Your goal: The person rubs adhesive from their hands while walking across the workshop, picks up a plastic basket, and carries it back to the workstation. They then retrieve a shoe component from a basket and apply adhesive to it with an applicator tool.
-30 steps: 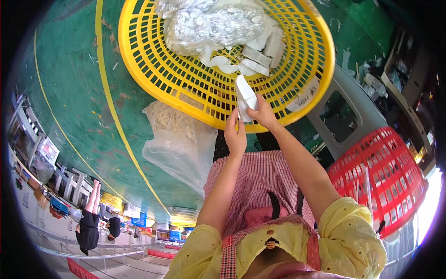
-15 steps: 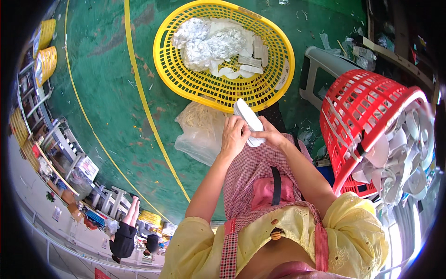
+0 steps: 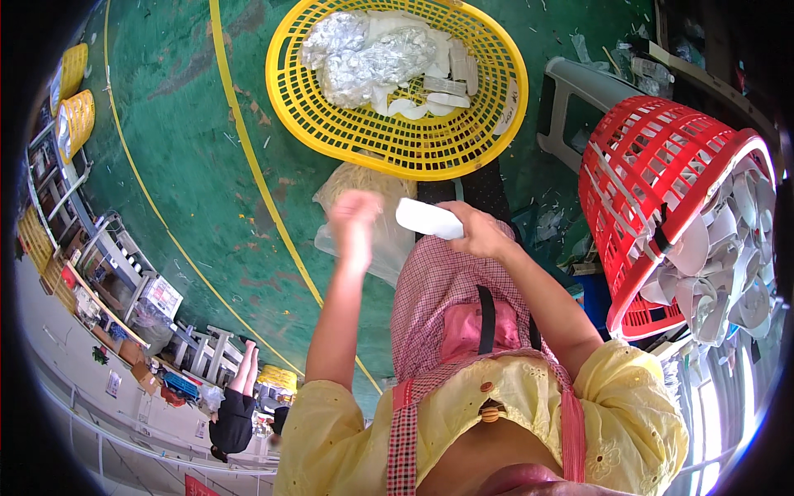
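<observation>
My right hand point(image 3: 477, 230) grips one end of a flat white oblong piece with a rounded tip point(image 3: 426, 218), held above my lap. Whether it is one piece or a stack cannot be made out here. Off to its left, my left hand point(image 3: 356, 217) is raised and smeared by motion, so its fingers do not show clearly. Beneath that hand lies a clear plastic bag point(image 3: 376, 248) of thin pale strips. Beyond my hands stands a yellow oval basket point(image 3: 397, 165), with a crumpled clear bag of white pieces point(image 3: 368, 62) and loose white strips inside.
At the right, a tilted red basket point(image 3: 653, 157) overflows with curved white pieces point(image 3: 728, 256). A grey plastic stool point(image 3: 571, 91) stands behind it, near scattered scraps. Yellow lines point(image 3: 240, 132) cross the green floor at left. Another person point(image 3: 231, 417) is in the distance.
My left hand has come off the white piece and moved left. My right hand keeps hold of it, and the piece has turned from steep to nearly level.
</observation>
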